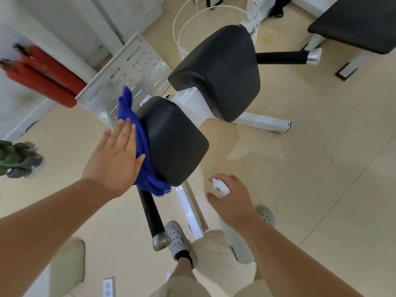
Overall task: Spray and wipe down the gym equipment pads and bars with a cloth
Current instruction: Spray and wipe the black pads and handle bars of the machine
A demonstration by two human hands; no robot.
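A blue cloth point(139, 144) lies crumpled against the left edge of a black, ribbed, rounded pad point(173, 140). The left hand point(116, 156) presses it there, palm flat and fingers spread. The right hand point(232, 199) grips a white spray bottle point(220, 187) beside the pad. A larger black pad point(218, 71) sits beyond on a white metal frame point(263, 123). The floor point(321, 168) is smooth beige, with scuff marks.

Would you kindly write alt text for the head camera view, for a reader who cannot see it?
A person's left hand presses a blue cloth flat against the side of a black gym pad, while the right hand holds a white spray bottle nearby. A second black pad sits beyond on the white frame.
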